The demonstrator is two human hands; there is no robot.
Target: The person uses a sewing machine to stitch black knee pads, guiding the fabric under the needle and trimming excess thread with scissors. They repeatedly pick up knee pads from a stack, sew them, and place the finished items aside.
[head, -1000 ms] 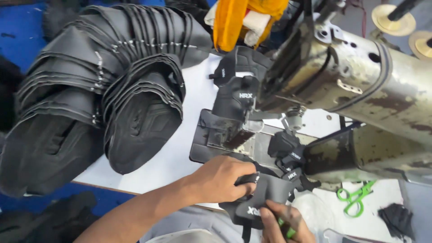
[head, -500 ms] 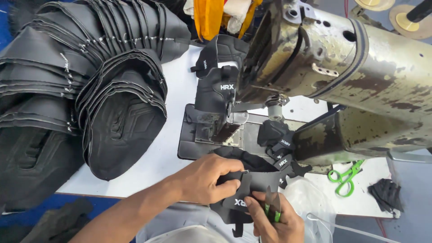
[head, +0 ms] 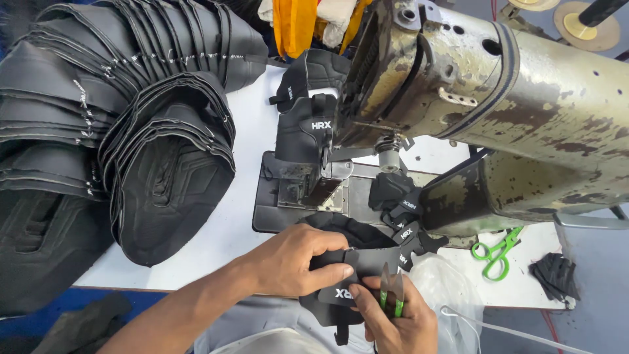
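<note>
White table (head: 229,223): left hand (head: 295,259) pinches black piece (head: 367,265); right hand (head: 393,321) grips snips (head: 391,292).

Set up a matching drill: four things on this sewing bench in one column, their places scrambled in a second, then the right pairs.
1. small green-handled thread snips
2. green-handled scissors
3. stack of black moulded shoe-upper pieces
4. black logo tab piece

A. left part of the white table
B. in the right hand
C. under the left hand
D. table, right of the sewing machine bed

Pairs: 1-B, 2-D, 3-A, 4-C

Snips raised to the piece.
Right hand (head: 393,321) has brought green thread snips (head: 391,293) up against the black piece (head: 367,262); left hand (head: 295,259) shifted its grip slightly.
</note>
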